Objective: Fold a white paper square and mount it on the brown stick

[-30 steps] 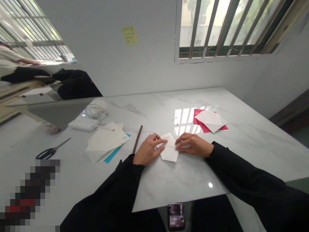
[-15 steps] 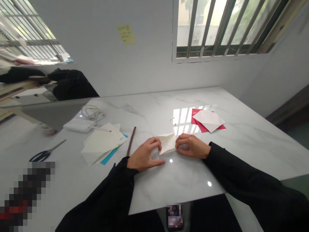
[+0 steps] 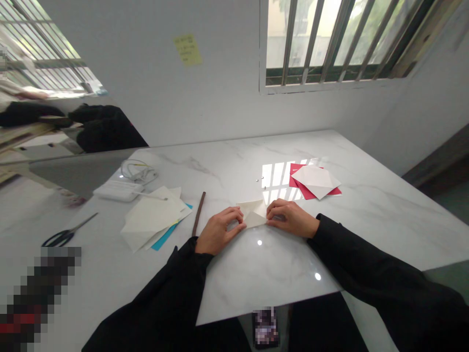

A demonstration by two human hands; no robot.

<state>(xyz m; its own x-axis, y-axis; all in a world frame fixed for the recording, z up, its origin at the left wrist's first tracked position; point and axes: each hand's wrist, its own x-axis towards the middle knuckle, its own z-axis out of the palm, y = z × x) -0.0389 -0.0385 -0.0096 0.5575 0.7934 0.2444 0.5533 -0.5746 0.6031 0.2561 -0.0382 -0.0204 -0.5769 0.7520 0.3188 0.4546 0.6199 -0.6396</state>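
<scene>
A small cream sheet of folded paper (image 3: 253, 214) lies on the marble-patterned table between my hands. At its left edge, my left hand (image 3: 223, 227) pinches the paper between thumb and fingers. My right hand (image 3: 289, 217) grips the opposite end, its fingers bent and thumb pressed against the paper's right corner. A triangular flap shows on the paper's face. Both fingertips cover the paper's ends, so the corners there are hidden.
To the left lie cream and blue papers (image 3: 154, 217), a brown strip (image 3: 200, 212), scissors (image 3: 68, 233) and a white power strip with cable (image 3: 119, 190). Red and white folded papers (image 3: 317, 182) sit at right. A person's arm (image 3: 29, 93) shows at far left.
My left thumb has moved up from the table and closed onto the paper's lower left edge. The near part of the paper now lies folded flatter.
</scene>
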